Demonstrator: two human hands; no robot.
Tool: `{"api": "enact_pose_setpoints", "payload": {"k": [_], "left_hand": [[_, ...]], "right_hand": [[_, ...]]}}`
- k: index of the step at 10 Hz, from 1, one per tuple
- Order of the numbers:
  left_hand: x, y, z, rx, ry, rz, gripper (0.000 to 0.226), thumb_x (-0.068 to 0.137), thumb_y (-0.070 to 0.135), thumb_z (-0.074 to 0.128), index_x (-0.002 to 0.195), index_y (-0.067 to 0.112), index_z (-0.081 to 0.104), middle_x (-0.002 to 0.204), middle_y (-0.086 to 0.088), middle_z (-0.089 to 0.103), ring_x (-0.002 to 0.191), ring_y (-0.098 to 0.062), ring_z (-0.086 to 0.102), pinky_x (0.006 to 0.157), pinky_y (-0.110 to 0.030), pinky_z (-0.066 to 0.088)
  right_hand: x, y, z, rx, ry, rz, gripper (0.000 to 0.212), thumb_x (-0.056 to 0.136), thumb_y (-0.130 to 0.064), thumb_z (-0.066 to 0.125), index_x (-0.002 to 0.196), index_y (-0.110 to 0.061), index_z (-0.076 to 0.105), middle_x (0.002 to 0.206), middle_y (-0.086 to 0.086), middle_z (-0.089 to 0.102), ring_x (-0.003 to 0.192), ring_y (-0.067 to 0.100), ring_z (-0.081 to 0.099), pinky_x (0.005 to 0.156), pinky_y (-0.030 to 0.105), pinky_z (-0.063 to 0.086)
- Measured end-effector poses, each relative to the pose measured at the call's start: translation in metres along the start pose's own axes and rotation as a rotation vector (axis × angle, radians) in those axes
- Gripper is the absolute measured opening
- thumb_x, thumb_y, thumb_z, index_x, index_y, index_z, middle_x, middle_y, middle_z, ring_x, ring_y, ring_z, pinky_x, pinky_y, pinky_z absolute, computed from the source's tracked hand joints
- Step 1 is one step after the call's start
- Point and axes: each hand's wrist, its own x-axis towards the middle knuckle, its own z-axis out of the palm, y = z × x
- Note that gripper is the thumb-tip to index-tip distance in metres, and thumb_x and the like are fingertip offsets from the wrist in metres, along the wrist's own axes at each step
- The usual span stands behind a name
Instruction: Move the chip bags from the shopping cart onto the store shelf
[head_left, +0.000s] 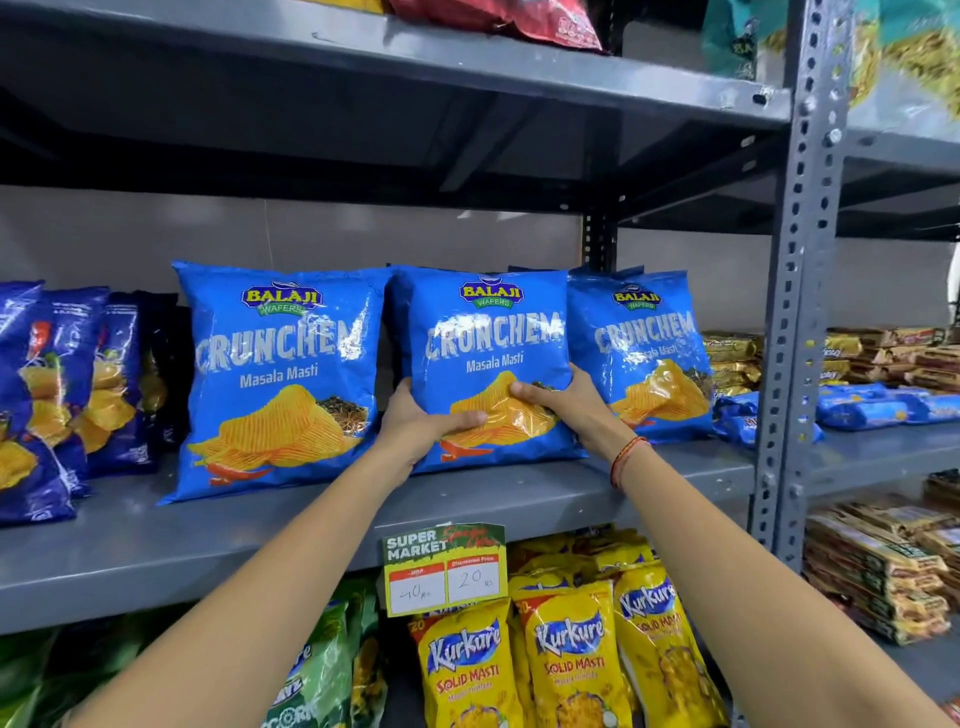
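Three blue Crunchem chip bags stand upright in a row on the grey middle shelf (156, 545). The middle blue bag (493, 338) is gripped at its lower part by both hands. My left hand (421, 421) clasps its lower left edge, thumb across the front. My right hand (566, 400) clasps its lower right edge. The left blue bag (280, 374) and the right blue bag (649, 353) stand free on either side, touching the middle one. The shopping cart is out of view.
Dark blue chip bags (62, 384) crowd the shelf's left end. Yellow Kurkure packs (571, 660) and a price tag (447, 569) sit below. A perforated steel upright (800, 312) bounds the right side, with biscuit packs (883, 410) beyond. Another shelf (415, 57) hangs overhead.
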Motion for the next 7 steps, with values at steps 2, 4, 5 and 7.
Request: {"api": "enact_pose_setpoints", "payload": {"k": [2, 4, 5, 7], "left_hand": [[-0.004, -0.004, 0.006, 0.026, 0.045, 0.022, 0.102, 0.049, 0.024, 0.091, 0.134, 0.013, 0.037, 0.134, -0.010, 0.052, 0.118, -0.028, 0.053, 0.098, -0.049, 0.047], [-0.009, -0.005, 0.010, 0.065, 0.068, 0.013, 0.100, 0.052, 0.028, 0.089, 0.135, 0.014, 0.035, 0.133, -0.009, 0.052, 0.118, -0.027, 0.052, 0.099, -0.049, 0.046], [-0.016, -0.003, 0.012, 0.164, 0.128, 0.020, 0.099, 0.057, 0.036, 0.086, 0.137, 0.013, 0.032, 0.137, -0.008, 0.048, 0.123, -0.027, 0.047, 0.102, -0.046, 0.042], [-0.054, 0.002, 0.014, 0.240, 0.260, 0.203, 0.089, 0.074, 0.033, 0.073, 0.143, 0.015, 0.021, 0.148, -0.010, 0.026, 0.137, -0.027, 0.027, 0.108, -0.044, 0.029]], "right_hand": [[0.006, 0.005, -0.001, 0.007, -0.002, -0.037, 0.042, 0.071, -0.010, 0.081, 0.108, -0.019, 0.063, 0.105, -0.001, 0.072, 0.092, 0.013, 0.071, 0.074, 0.024, 0.059], [0.005, 0.009, -0.003, -0.020, -0.001, -0.017, 0.038, 0.069, -0.019, 0.084, 0.101, -0.025, 0.065, 0.095, -0.010, 0.076, 0.093, 0.015, 0.072, 0.066, 0.018, 0.056], [-0.001, 0.008, -0.005, -0.130, 0.037, 0.001, 0.055, 0.068, -0.035, 0.084, 0.116, -0.021, 0.060, 0.115, 0.000, 0.070, 0.103, 0.013, 0.068, 0.077, 0.023, 0.057], [-0.040, -0.005, -0.010, -0.347, 0.325, -0.106, 0.084, 0.069, -0.046, 0.079, 0.138, -0.015, 0.041, 0.112, 0.002, 0.055, 0.096, 0.016, 0.056, 0.073, 0.021, 0.045]]}}
